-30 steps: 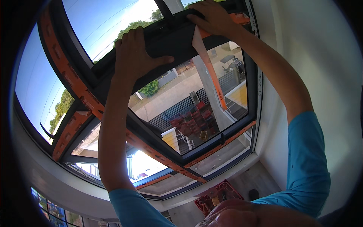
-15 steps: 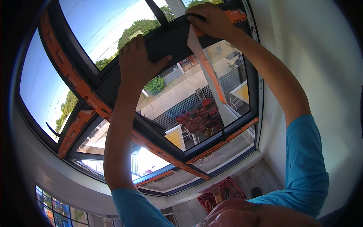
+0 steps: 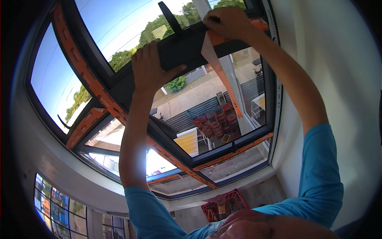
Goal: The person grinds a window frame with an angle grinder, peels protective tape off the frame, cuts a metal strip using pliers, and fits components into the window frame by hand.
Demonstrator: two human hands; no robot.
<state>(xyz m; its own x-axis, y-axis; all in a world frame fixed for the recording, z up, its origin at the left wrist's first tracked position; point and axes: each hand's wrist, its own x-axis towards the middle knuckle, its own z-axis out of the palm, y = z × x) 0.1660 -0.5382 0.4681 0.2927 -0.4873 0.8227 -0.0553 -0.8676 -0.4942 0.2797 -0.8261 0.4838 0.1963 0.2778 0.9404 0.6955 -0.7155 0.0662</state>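
My left hand lies on the wide dark crossbar of a window frame, its fingers stretched over the bar and its thumb spread to the right. To its right, my right hand is at the bar's upper edge, with fingers curled and thumb close to the forefinger. What is between those fingertips is hidden. Just below it, a loose strip of orange-and-white protective tape hangs from the bar in front of the lower glass pane. Orange tape also covers the bar right of this hand.
Orange tape runs along the frame's left upright. A dark handle sticks up from the crossbar. A white wall rises at the right. Below stands a red crate with tools in it. Outside are stacked red crates and a fence.
The view has shifted, so the window appears farther right and slightly lower. My right hand's fingers are more curled at the bar's edge. My left hand stays on the crossbar.
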